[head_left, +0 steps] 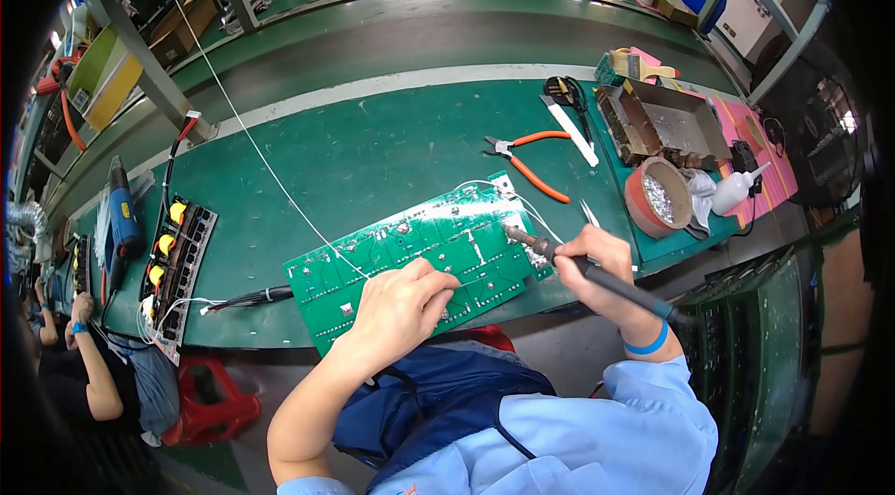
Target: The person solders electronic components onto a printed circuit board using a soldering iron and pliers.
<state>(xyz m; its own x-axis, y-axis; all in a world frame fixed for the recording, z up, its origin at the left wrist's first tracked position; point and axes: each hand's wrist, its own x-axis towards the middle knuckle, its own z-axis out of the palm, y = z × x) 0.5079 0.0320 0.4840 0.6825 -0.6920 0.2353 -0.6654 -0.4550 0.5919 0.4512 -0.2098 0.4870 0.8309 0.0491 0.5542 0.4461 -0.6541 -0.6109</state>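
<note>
Your left hand, frame centre, pinches solder wire over green circuit board. Your right hand grips soldering iron, tip on board's right end.

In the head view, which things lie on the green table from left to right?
Blue tool → dark board with yellow parts → green circuit board → orange-handled pliers → round tub of metal bits → white squeeze bottle.
</note>
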